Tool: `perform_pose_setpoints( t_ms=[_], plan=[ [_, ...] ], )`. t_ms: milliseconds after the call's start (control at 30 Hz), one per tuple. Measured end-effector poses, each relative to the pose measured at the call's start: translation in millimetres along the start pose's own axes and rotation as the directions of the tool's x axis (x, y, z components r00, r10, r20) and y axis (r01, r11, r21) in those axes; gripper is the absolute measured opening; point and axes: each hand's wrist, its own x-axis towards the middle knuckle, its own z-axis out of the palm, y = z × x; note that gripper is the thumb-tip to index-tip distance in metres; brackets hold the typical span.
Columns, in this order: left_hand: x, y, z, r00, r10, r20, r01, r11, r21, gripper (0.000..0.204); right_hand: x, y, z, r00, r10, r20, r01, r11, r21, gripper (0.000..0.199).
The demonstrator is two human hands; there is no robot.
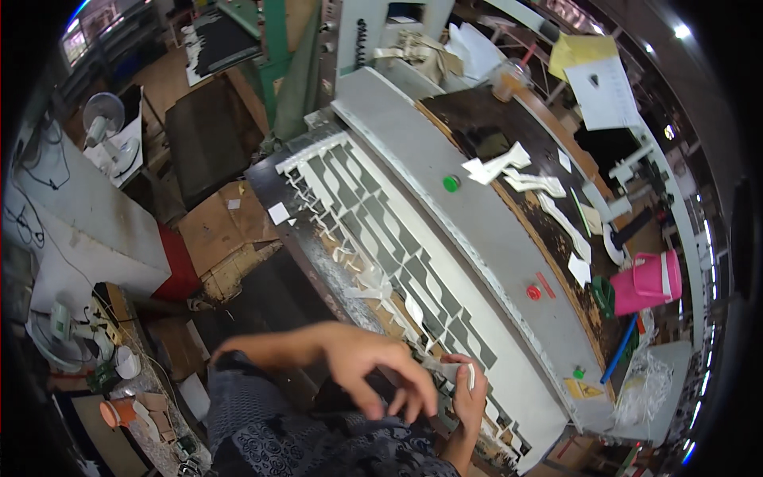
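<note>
Pinching with my right hand (469,397), I hold a small white cutout piece (457,371) at the tabletop's (509,238) near edge, its long axis running left to right. My left hand (369,370) hovers just beside it, fingers loosely spread, grasping nothing. Beyond lies the cut white sheet (373,215); my fingers hide much of the piece.
</note>
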Motion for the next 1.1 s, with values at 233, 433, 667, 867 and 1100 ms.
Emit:
perform_pose_setpoints(
  t_ms=[233,433,667,867,1100],
  plan=[
    [43,-141,2,0.762,0.311,-0.567,0.231,0.687,0.688,0.091,6,17,3,0.967,0.035,-0.254,-0.027,0.999,0.035,0.039],
    [56,-169,-3,0.58,0.406,-0.707,0.381,0.632,0.675,0.091,22,-14,-3,0.968,0.044,-0.246,0.03,0.956,0.292,0.041],
    [49,-174,-42,0.809,0.221,-0.544,0.348,0.567,0.747,0.046,17,-20,-13,0.956,-0.005,-0.294,0.109,0.935,0.339,0.051],
    [55,-98,-80,0.871,0.157,-0.465,0.41,0.29,0.865,0.037,30,-55,-59,0.93,-0.015,-0.367,-0.013,0.997,-0.075,0.04],
    [154,30,-145,0.931,0.331,-0.157,0.146,0.056,0.988,0.033,118,-80,-166,0.895,-0.201,-0.398,0.218,0.976,-0.003,0.026]
  ],
)
